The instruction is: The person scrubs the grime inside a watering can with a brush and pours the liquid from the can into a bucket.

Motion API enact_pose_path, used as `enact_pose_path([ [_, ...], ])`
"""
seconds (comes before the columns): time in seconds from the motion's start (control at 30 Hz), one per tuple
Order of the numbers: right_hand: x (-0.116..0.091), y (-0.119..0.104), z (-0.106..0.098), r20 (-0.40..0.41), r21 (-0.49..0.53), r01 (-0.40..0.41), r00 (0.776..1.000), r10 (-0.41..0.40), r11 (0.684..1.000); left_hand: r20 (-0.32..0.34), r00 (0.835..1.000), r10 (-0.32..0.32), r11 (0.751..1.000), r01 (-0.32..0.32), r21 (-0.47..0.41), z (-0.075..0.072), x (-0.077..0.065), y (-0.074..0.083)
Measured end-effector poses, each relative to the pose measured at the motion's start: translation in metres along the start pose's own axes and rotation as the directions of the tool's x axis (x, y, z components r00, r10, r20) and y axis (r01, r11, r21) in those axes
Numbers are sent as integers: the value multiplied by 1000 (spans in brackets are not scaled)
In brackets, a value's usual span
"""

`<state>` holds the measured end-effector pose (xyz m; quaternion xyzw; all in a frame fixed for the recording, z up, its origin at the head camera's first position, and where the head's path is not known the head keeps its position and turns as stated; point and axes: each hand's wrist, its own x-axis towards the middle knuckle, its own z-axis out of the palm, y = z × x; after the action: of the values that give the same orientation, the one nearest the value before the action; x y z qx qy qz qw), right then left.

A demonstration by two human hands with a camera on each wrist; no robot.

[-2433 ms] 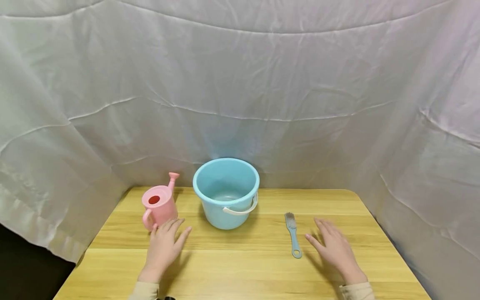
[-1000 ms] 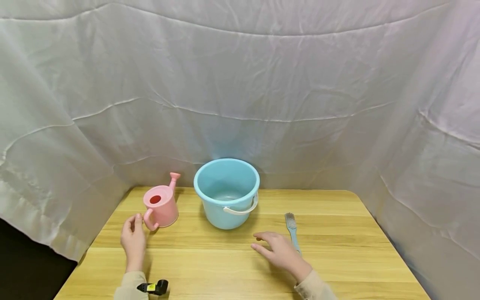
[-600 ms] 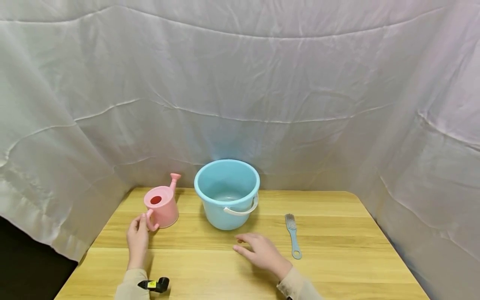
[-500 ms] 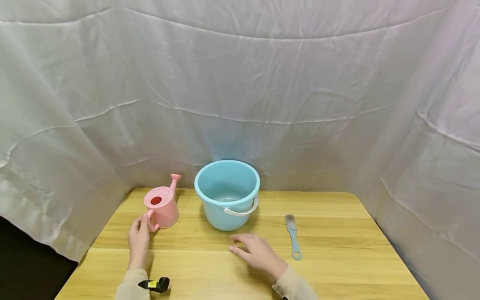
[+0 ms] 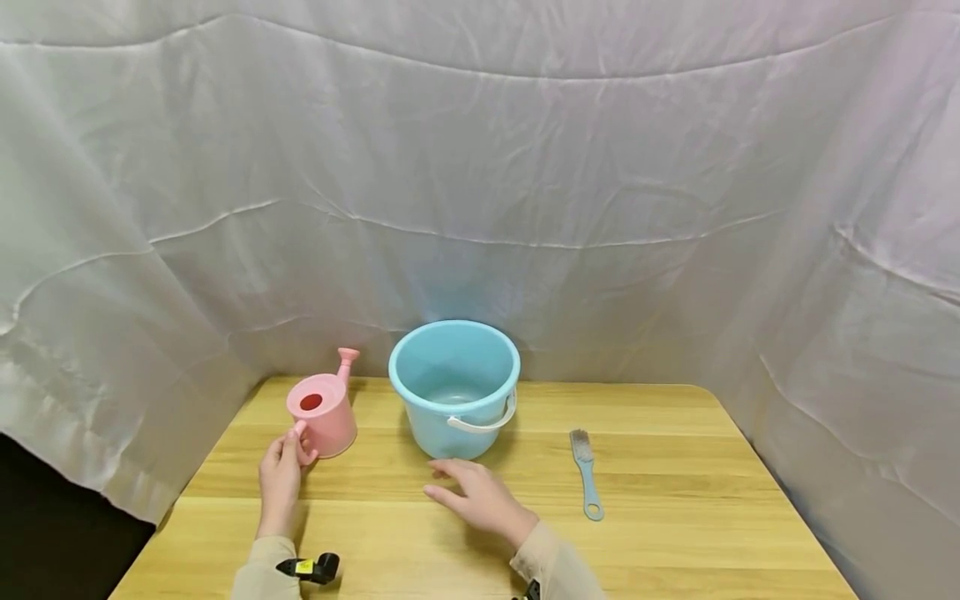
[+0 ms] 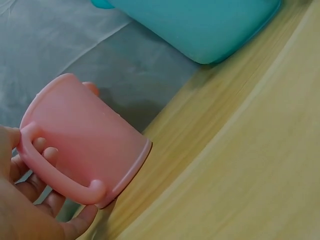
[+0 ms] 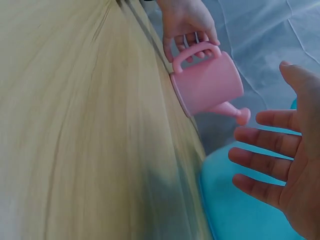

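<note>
Bucket (image 5: 451, 432) between watering can (image 5: 332, 427) and brush (image 5: 587, 477)

We see a round pink plastic watering can (image 5: 330, 427) upright on the wooden table (image 5: 390, 542), spout pointing away, its looped handle (image 6: 52, 177) held by the left hand (image 5: 281, 483). Apart to its right, our light-blue plastic bucket (image 5: 448, 429) stands upright, white bail (image 5: 483, 424) lowered, nearest the right hand (image 5: 483, 502).
</note>
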<state>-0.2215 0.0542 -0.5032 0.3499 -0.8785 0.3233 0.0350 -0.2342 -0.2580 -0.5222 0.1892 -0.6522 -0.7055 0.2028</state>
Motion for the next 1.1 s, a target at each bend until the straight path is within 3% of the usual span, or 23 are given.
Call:
enact_pose_path([
  [0.3,18,-11,17,37,131,-27,999,23,991,-5,1000,25,998,-24,53,-5,0,-3],
  [0.67,39,-21,33,69,215,-92,995,79,972,50,999,9,995,-14,94,-14,-7,-2],
  [0.97,62,-31,52,91,382,-152,988,127,912,131,991,-10,1000,7,21,-26,-14,0],
  [1.1,73,-35,58,77,461,-189,982,173,867,176,984,9,1000,-11,10,-32,-18,1],
])
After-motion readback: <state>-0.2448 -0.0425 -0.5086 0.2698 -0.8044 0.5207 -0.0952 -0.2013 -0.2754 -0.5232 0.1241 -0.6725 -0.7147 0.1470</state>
